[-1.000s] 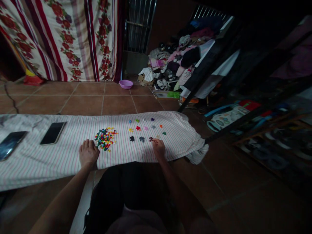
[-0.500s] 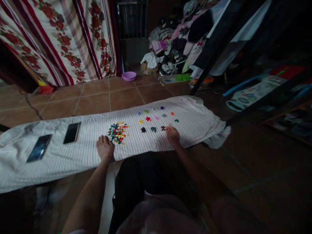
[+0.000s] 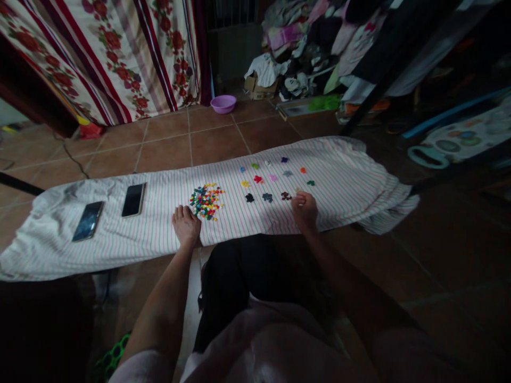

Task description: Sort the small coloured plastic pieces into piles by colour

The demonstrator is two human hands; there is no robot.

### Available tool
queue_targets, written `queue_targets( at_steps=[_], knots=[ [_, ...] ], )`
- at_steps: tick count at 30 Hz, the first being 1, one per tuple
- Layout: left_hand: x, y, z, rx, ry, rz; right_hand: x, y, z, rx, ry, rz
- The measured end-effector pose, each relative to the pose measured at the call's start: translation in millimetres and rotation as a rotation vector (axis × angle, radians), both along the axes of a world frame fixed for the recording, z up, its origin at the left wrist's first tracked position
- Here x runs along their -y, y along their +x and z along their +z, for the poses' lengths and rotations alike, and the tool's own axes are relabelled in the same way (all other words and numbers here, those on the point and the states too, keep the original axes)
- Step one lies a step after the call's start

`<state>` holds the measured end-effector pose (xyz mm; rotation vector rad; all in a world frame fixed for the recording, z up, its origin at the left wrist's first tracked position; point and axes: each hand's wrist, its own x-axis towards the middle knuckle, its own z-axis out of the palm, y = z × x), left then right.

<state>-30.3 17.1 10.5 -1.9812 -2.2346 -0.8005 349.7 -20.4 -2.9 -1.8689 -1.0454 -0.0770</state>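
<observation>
Your right hand (image 3: 305, 210) has edged right off maroon pile (image 3: 285, 196), so pile shows fuller, just beside fingertips; fingers curled, can't tell grip. Left hand (image 3: 186, 224) lies palm-down, loosely open, beside mixed pile (image 3: 206, 202) on surface (image 3: 351, 181).

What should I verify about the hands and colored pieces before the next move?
1. Left hand resting on the striped cloth: ok.
2. Left hand not touching the mixed pile: cannot tell; it lies right at the edge.
3. Right hand holding a piece: cannot tell.
4. Black cluster apart from the dark gray cluster: ok.
5. Both phones apart from the pieces: ok.
</observation>
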Motion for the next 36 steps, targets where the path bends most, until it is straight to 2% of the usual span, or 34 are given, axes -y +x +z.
queue_targets(
  at_steps=[3,7,11,15,17,25,30,36],
  knots=[
    [0,0,1.7,0.003,-0.019,-0.006,0,-25,8.0,0.000,0.026,0.073],
    [0,0,3.1,0.027,-0.039,-0.008,-2,-68,21.2,-0.076,-0.057,0.296],
    [-1,0,0.6,0.069,-0.035,-0.001,-5,-114,32.3,-0.051,-0.169,0.550],
    [-1,1,-0.7,0.058,-0.025,0.004,-10,-154,35.2,-0.017,-0.251,0.776],
    [0,1,0.6,0.043,-0.033,0.005,-13,-170,34.4,0.013,-0.301,0.847],
    [0,1,2.0,0.016,-0.049,0.006,-30,-212,35.9,0.191,-0.465,1.016],
    [-1,0,-2.0,0.033,-0.029,0.005,-32,-216,34.7,0.228,-0.538,1.011],
    [0,1,-1.5,0.035,-0.026,0.009,-31,-214,28.2,0.198,-0.524,0.986]
  ],
)
